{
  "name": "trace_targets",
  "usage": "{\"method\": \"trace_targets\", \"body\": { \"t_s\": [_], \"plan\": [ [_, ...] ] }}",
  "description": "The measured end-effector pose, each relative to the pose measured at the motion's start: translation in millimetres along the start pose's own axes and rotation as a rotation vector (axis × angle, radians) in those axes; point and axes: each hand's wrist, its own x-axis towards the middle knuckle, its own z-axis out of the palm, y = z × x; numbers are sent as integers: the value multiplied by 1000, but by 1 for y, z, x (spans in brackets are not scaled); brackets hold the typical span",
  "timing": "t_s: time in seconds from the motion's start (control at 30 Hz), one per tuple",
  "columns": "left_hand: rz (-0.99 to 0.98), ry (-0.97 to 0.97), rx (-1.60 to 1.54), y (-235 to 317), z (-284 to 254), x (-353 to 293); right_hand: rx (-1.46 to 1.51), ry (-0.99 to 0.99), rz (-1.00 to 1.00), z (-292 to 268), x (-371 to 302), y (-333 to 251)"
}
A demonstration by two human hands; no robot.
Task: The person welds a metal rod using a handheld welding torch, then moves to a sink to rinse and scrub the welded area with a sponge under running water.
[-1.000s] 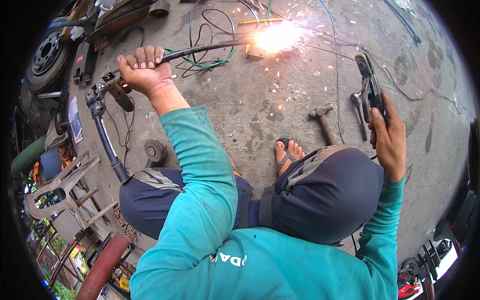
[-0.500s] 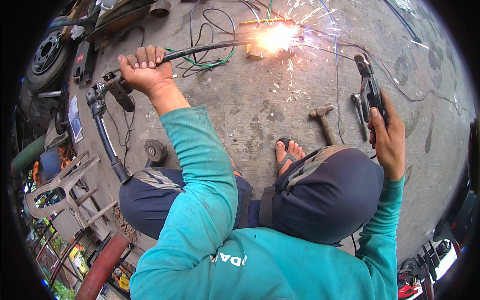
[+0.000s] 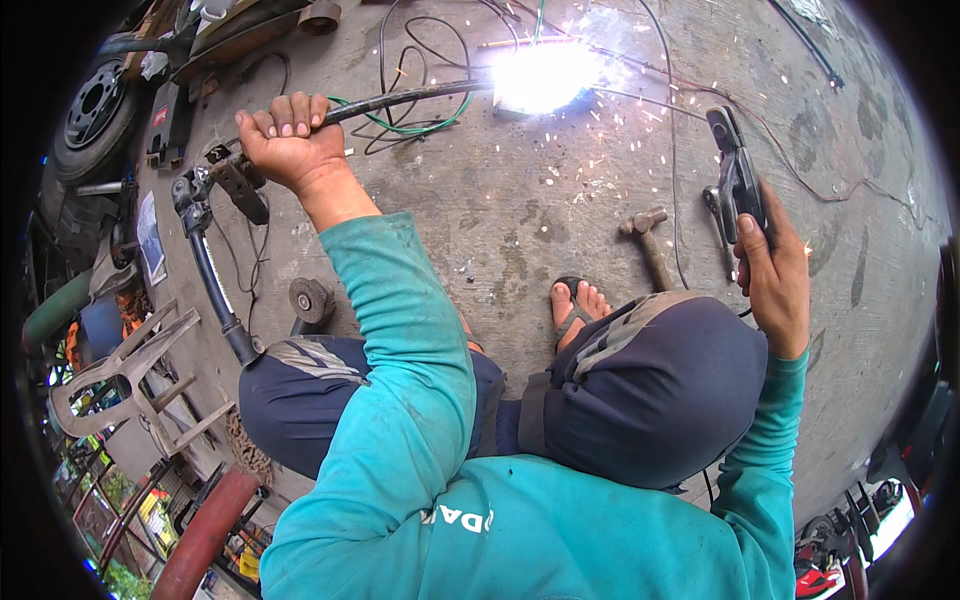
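Rod (image 3: 405, 97), black and slightly curved, is positioned ahead of the person, extending rightward from the left hand (image 3: 295, 140) into a white-blue glare (image 3: 545, 78) over the concrete floor (image 3: 480, 235). Left grip: closed, fingers wrapped over the rod from above. Just left of this hand, a rusty bracket (image 3: 238, 187) sits beside a jointed shaft (image 3: 214, 275), the lower end of which is at the left knee (image 3: 300, 395). Right hand (image 3: 775, 270): grip closed on a black electrode holder (image 3: 738, 170), thumb laid along its near side. A thin electrode (image 3: 655, 103) projects from the front of the holder and runs leftward into the glare; the glare hides its tip and the far end of the rod, so contact between them cannot be determined. Sparks (image 3: 597, 172) are scattered below and to the right of the glare. A ratchet-like tool (image 3: 712, 198) lies just left of the holder. A hammer (image 3: 655, 262) lies on the floor, head pointing away, near the right knee (image 3: 665, 385). A looped black cable (image 3: 467, 55) and a green wire (image 3: 435, 126) lie near the rod. At the far left are a wheel (image 3: 85, 125) and a grey chair (image 3: 133, 372).
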Motion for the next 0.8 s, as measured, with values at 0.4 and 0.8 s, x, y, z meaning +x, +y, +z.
{"method": "trace_targets", "body": {
  "t_s": [0.4,0.8],
  "plan": [
    [34,122,90,1,7,-2,12,-35,3,0,0,-1],
    [27,103,64,-1,6,-2,14,4,32,3,0,-10]
  ]
}}
